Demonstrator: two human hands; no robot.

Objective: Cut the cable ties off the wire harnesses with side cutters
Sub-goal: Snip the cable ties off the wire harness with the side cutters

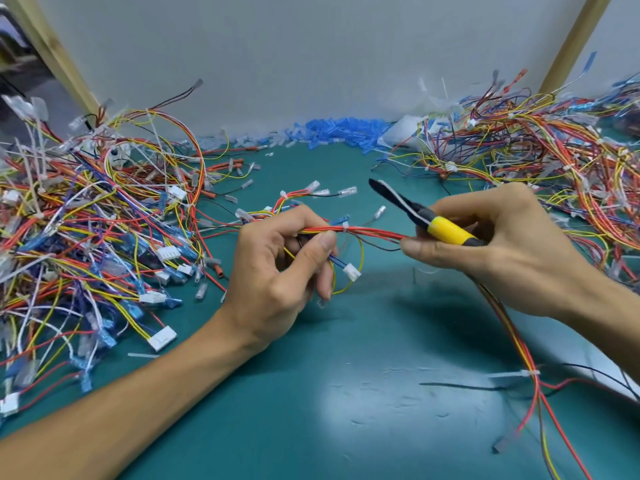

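Note:
A wire harness [374, 232] of red, yellow and blue wires stretches between my two hands above the green mat. My left hand [277, 268] grips the bundle with curled fingers, thumb on top. A white cable tie [344, 227] wraps the bundle just right of that thumb. My right hand [491, 247] holds the side cutters [422, 218], which have a yellow and black handle, and its thumb and fingertip also pinch the red wires. The cutters' jaws point up and left, away from the tie. Another white tie [531, 373] sits on the harness tail at lower right.
A big tangle of harnesses [86, 220] covers the left of the mat, another pile [540, 157] the right. Blue and clear terminal sleeves [332, 131] lie heaped along the grey back wall. Cut tie scraps [142, 355] lie on the green mat [311, 393].

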